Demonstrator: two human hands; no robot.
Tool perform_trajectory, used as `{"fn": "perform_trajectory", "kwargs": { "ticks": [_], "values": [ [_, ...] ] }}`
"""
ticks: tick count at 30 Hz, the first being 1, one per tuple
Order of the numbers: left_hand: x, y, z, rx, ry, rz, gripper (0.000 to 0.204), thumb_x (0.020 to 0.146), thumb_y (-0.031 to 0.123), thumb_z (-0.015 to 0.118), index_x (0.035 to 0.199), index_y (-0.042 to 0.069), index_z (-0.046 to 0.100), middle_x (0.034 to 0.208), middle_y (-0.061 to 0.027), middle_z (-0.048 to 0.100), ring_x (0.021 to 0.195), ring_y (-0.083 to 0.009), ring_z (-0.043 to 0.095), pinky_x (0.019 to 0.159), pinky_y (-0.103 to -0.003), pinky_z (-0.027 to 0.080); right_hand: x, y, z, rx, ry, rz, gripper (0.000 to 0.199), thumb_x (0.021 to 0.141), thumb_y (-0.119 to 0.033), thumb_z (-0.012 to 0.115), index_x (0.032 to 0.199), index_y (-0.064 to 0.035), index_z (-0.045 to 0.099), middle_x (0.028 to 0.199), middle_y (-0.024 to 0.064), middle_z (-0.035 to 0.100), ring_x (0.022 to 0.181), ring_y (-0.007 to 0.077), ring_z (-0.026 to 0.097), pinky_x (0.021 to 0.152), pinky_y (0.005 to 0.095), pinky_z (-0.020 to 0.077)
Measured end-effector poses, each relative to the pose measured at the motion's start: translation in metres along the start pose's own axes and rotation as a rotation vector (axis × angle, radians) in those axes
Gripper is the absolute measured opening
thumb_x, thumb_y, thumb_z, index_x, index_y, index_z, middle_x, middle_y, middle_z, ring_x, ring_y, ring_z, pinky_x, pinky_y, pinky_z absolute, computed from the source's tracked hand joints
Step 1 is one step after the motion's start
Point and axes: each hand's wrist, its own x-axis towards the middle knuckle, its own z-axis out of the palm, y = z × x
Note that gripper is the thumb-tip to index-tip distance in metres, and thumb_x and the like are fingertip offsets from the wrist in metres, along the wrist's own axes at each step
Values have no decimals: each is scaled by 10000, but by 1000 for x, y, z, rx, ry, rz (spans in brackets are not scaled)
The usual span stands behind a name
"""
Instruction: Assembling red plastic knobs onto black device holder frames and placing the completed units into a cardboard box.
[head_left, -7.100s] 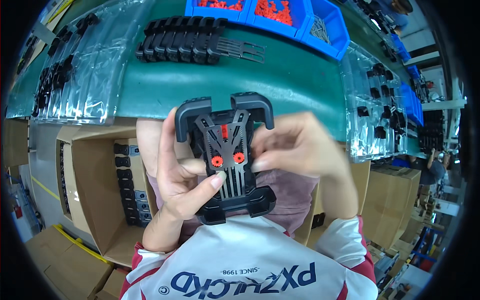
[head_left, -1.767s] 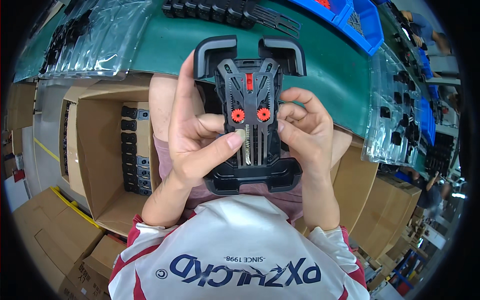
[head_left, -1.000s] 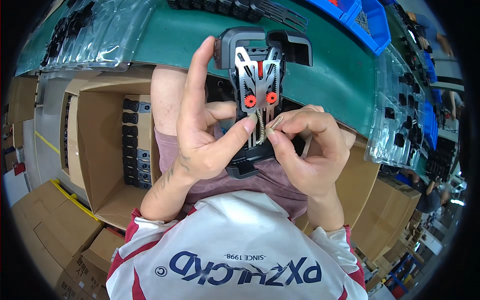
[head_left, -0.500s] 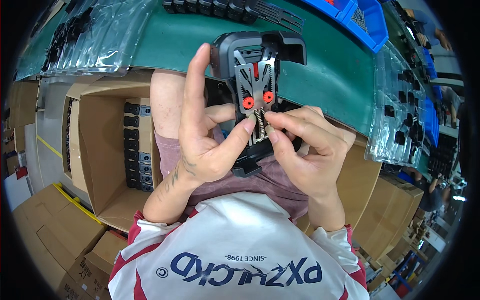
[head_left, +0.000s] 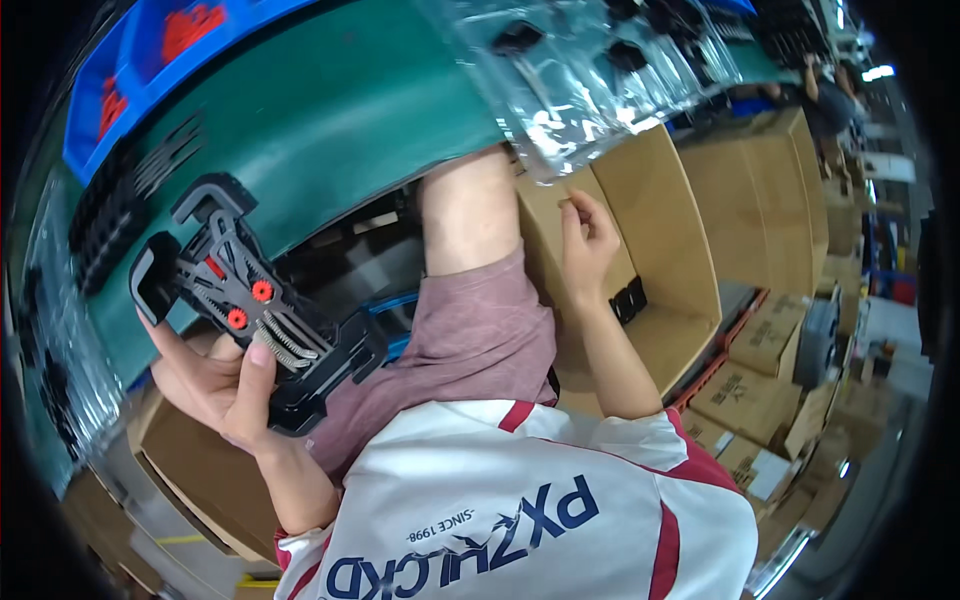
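Left hand (head_left: 215, 385) grips clamp (head_left: 255, 305), lower left – thumb on springs. Right hand (head_left: 588, 240) pinched together at box (head_left: 670, 250), centre-right – likely fetching a part; seating it needs both hands.

a black plastic holder (head_left: 255, 305) sits left of centre, tilted with its clawed end toward the upper left. two red round knobs and what look like thin metal springs show on its ribbed face. it is held off the table.
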Motion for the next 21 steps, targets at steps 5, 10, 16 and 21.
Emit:
{"fn": "perform_trajectory", "kwargs": {
  "ticks": [5,10,16,21],
  "values": [
    [9,-2,41,104,-119,-129,717,816,20,541,1447,-5,201,729,-16,588,467,-33,318,484,-108,205,-58,265,-100,-586,-298,756,490,791,-192,651,1192,55,519,972,168,621,840,243,598,739,307,480],
    [5,-2,87,-59,64,-263,636,825,69,561,1396,-21,298,828,-59,633,530,-47,462,532,-107,300,-119,306,-79,-1079,-707,659,806,761,-332,665,1383,15,287,1273,249,507,1161,328,515,925,351,431],
    [7,4,116,-75,-49,-300,491,847,105,540,1303,-13,399,964,-93,640,733,-103,600,697,-155,416,-155,344,-92,-1043,-433,611,666,764,-332,665,1288,-14,405,1225,214,541,1056,345,559,882,377,451],
    [10,-7,103,-60,-188,-344,414,867,129,518,1252,2,436,1035,-107,631,842,-135,628,790,-194,440,-162,330,-126,-669,-547,698,476,755,-243,679,1147,-14,536,1102,196,601,958,346,592,841,390,469]
  ]
}}
